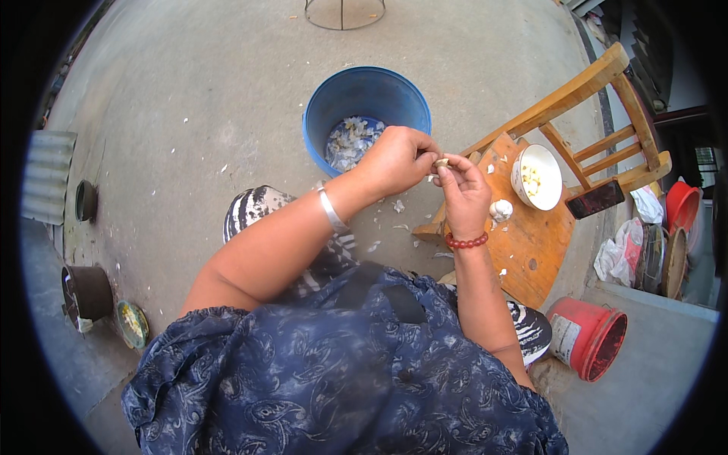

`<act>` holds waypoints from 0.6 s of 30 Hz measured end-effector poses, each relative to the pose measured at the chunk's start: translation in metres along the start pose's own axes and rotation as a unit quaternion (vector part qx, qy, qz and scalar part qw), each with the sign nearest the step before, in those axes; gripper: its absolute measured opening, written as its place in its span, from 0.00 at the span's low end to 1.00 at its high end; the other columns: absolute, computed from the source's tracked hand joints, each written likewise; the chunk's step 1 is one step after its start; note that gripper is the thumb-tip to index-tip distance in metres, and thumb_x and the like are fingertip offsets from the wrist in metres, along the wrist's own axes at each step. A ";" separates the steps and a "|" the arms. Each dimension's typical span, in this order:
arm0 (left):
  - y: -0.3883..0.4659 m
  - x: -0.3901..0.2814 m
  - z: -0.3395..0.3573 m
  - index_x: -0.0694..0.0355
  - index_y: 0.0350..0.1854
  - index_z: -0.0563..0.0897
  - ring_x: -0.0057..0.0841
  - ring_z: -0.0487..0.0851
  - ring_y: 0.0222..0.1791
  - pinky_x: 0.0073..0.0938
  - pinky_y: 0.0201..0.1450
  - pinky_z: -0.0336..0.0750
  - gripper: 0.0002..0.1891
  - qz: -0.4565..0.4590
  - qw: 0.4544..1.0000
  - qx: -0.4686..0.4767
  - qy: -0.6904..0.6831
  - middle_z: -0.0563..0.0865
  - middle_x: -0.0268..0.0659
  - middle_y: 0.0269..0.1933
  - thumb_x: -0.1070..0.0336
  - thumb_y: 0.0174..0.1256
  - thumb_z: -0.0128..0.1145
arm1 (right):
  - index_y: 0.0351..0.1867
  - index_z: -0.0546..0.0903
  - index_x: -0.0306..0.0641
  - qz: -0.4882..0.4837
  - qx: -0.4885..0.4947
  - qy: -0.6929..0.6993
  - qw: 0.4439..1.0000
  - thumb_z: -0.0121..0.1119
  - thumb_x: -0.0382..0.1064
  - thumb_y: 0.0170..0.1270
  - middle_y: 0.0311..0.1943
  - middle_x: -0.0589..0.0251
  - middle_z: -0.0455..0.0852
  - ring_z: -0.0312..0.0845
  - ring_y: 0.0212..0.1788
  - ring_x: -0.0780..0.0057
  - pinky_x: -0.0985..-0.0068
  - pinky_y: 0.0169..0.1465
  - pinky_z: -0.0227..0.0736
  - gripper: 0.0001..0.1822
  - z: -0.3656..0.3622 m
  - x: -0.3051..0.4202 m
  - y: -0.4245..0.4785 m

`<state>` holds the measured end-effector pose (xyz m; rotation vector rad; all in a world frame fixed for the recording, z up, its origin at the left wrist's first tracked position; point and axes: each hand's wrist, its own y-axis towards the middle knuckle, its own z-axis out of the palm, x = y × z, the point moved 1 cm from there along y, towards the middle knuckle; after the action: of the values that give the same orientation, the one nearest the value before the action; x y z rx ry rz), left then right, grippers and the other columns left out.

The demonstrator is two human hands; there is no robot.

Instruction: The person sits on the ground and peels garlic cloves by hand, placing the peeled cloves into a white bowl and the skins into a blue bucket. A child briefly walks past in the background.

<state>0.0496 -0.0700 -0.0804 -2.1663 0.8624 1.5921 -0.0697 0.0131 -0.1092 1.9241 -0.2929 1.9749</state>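
My left hand [401, 159], with a silver bangle at its wrist, meets my right hand [465, 193], which has a red bead bracelet below it. Between their fingertips both pinch a small garlic clove [441, 163]. Below and behind my left hand stands a blue plastic bucket [369, 85] with papery garlic skins [354, 139] on its bottom. To the right, a wooden chair [526, 267] bears a white bowl [554, 181] holding peeled garlic cloves [531, 180]. A garlic bulb [501, 210] lies on the seat near my right hand, with bits of skin around it.
A dark smartphone [595, 199] rests at the chair's right side. A red bucket [586, 335] lies tilted at the lower right. On the left are a dark pot [94, 291] and a green dish [132, 324]. A round metal stand [344, 27] is at the top. Skins litter the concrete floor.
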 end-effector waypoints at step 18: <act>0.000 0.005 0.006 0.70 0.27 0.81 0.20 0.81 0.23 0.19 0.26 0.72 0.07 0.004 1.000 0.008 -0.014 0.83 0.39 0.22 0.71 0.54 0.52 | 0.42 0.76 0.27 -0.051 0.009 -0.114 0.992 0.54 0.26 0.57 0.35 0.60 0.80 0.77 0.35 0.79 0.85 0.37 0.73 0.11 -0.008 -0.003 0.000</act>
<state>0.0468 -0.0681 -0.0874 -2.1270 0.8731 1.6094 -0.0767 0.0159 -0.1127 2.1344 -0.2317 1.7001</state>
